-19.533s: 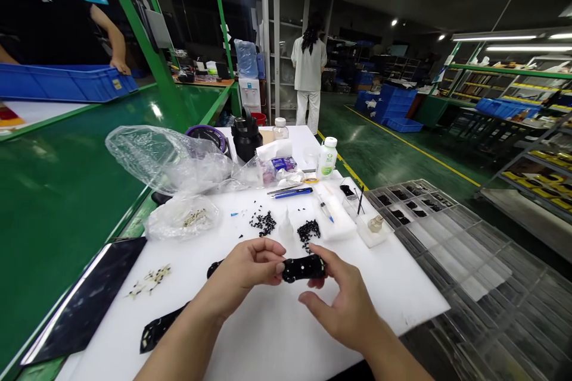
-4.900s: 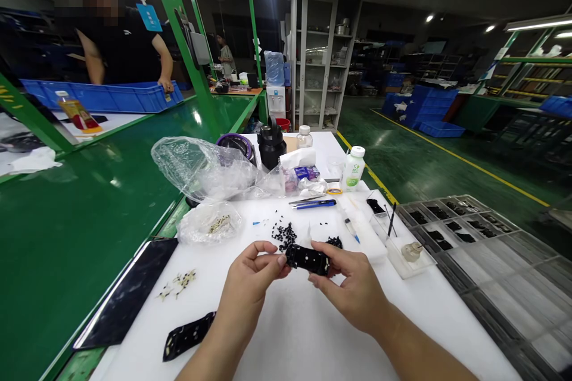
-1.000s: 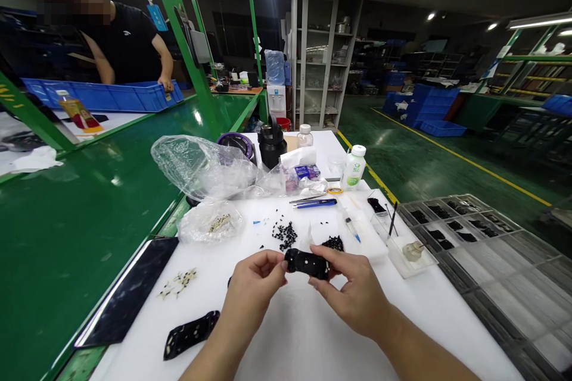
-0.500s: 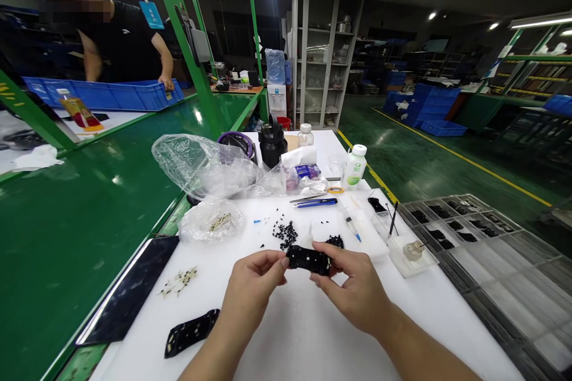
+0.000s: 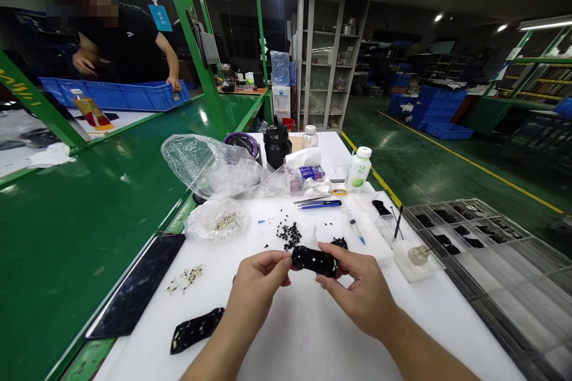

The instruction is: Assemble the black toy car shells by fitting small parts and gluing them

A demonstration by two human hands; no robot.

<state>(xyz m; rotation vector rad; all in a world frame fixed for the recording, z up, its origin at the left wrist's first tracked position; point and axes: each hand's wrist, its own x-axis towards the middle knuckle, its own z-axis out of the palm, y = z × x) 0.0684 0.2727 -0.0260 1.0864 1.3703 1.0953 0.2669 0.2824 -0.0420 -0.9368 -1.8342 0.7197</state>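
Both my hands hold a small black plastic part (image 5: pixel 314 260) dotted with pale spots, a little above the white table top (image 5: pixel 304 333). My left hand (image 5: pixel 261 286) pinches its left end with fingers closed. Its right end sits in the curled fingers of my right hand (image 5: pixel 361 292). Just beyond the part lie two heaps of tiny black pieces (image 5: pixel 289 234) and a small clear dropper bottle (image 5: pixel 314 236). A second black part (image 5: pixel 196 328) lies flat at the lower left of the table.
A black panel (image 5: pixel 136 292) and pale small pieces (image 5: pixel 185 278) lie left. Plastic bags (image 5: pixel 210 166), a black jug (image 5: pixel 277 146), a white bottle (image 5: pixel 358 168), a blue pen (image 5: pixel 319 204) and clear trays (image 5: pixel 451 232) surround the work area. A person in black stands at a blue crate (image 5: pixel 116 95).
The view has shifted slightly, so everything sits a little further right. My hands keep the same grip on the black part. The person at the crate has raised one hand.
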